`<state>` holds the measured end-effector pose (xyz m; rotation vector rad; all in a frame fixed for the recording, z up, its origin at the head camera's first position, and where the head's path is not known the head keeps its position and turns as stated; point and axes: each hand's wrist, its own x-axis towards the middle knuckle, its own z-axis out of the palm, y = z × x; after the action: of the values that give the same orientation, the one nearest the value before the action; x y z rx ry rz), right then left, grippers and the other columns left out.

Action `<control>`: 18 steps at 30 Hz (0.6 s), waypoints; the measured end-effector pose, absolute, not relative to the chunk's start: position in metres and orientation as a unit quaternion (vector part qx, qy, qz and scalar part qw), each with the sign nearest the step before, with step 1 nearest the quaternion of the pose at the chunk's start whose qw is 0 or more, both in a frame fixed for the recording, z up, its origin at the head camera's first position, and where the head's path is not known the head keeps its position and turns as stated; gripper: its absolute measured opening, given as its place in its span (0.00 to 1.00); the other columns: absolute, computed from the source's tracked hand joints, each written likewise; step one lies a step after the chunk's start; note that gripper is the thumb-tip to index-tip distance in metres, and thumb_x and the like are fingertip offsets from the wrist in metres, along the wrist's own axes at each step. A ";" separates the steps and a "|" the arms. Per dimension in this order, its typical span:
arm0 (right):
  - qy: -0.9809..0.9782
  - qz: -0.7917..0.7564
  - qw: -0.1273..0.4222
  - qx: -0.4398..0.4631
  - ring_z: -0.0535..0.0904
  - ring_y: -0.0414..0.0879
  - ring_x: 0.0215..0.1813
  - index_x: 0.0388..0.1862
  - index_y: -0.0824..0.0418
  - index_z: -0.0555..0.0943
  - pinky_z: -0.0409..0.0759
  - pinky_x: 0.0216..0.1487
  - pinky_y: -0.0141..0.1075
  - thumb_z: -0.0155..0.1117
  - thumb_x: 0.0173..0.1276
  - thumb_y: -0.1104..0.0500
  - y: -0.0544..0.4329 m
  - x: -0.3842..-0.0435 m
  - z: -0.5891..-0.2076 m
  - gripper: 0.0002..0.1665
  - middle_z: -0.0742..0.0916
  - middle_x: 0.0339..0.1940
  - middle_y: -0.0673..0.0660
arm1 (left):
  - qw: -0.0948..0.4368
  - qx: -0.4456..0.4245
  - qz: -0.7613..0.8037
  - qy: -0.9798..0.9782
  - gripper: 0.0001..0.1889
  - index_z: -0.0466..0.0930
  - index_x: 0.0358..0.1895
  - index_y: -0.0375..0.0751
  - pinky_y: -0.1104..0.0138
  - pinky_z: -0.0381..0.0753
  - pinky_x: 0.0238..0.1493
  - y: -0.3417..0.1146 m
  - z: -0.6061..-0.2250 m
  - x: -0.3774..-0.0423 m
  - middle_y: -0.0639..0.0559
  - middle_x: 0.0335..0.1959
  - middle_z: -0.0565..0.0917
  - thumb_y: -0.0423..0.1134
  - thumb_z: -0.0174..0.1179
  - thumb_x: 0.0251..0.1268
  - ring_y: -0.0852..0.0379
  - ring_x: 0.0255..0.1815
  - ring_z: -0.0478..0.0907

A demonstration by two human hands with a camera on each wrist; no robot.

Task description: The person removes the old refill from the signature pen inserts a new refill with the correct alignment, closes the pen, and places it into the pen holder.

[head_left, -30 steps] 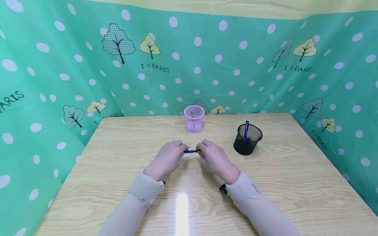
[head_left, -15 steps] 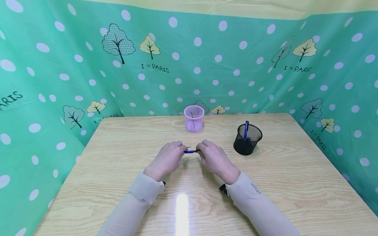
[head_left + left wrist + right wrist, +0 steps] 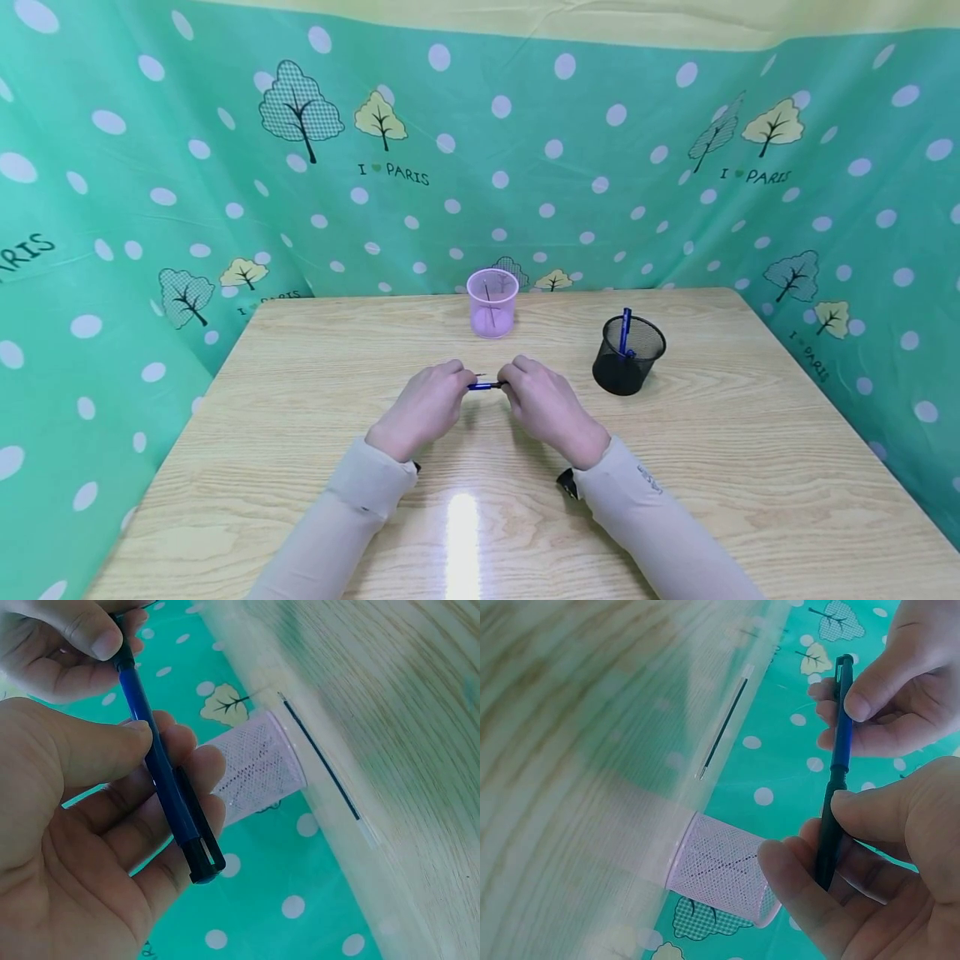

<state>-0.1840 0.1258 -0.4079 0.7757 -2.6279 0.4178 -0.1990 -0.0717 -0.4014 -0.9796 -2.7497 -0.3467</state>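
Note:
A ballpoint pen [image 3: 482, 386] with a blue barrel and black ends lies between my two hands, held just above the table. My left hand [image 3: 425, 406] pinches the blue barrel, thumb on top, with the clip end towards its palm in the left wrist view. The black front part of the pen [image 3: 829, 829] is between the thumb and fingers of my right hand [image 3: 551, 407]. In both wrist views a thin dark refill [image 3: 321, 759] lies on the table beyond the hands; they hide most of it from the head camera.
Behind the hands stands a purple mesh cup [image 3: 492, 321] with a thin dark stick in it. To the right is a black mesh pen holder [image 3: 618, 371] with a blue pen [image 3: 626, 331] inside. A green polka-dot curtain [image 3: 480, 200] hangs around the wooden table [image 3: 300, 367].

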 end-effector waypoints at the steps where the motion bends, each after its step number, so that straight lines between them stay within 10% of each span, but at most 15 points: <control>1: -0.932 0.148 0.184 0.275 0.73 0.39 0.30 0.36 0.59 0.81 0.76 0.28 0.31 0.65 0.64 0.64 0.126 -0.184 -0.408 0.03 0.77 0.29 0.48 | 0.101 -0.331 -0.117 -0.931 0.08 0.83 0.40 0.37 0.65 0.77 0.34 -0.072 -0.402 -0.199 0.51 0.31 0.78 0.26 0.59 0.61 0.55 0.31 0.77; 18: -0.930 0.145 0.189 0.279 0.74 0.39 0.30 0.36 0.58 0.82 0.76 0.28 0.31 0.64 0.64 0.64 0.126 -0.183 -0.408 0.02 0.78 0.29 0.48 | 0.111 -0.335 -0.110 -0.929 0.08 0.83 0.38 0.38 0.66 0.77 0.32 -0.071 -0.401 -0.198 0.52 0.29 0.77 0.25 0.57 0.60 0.56 0.30 0.77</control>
<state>-0.1835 0.1257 -0.4080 0.7848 -2.6157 0.4083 -0.1980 -0.0709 -0.4014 -0.9850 -2.7279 -0.3223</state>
